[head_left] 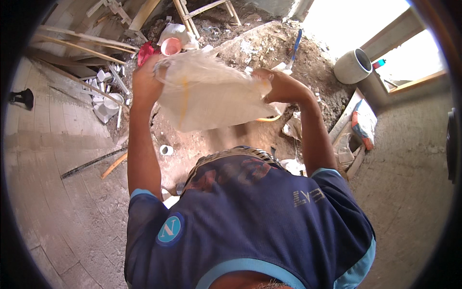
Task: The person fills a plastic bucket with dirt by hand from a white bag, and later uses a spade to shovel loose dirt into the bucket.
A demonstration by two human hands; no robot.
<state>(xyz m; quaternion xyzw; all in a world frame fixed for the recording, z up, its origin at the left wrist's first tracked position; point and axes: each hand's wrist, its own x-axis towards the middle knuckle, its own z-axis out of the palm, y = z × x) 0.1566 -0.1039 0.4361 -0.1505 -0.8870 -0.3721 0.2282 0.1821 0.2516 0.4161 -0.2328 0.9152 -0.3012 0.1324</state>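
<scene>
Centrally, 1 white sack [216, 103] hangs betw. 2 hands: L hand [146, 79] gripping its L edge, R hand [285, 87] its R corner; fingertips partly hidden. Also: 1 grey pot [347, 67], far R; 1 reddish container [171, 46] beyond sack; 1 white ring [166, 150], nearer wearer.

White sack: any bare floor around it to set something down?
Barest patch: the dirt between the white sack, white cup and blue shirt. Crowded: left of the left hand, with white scraps, and beyond the sack, around the pink container.
</scene>
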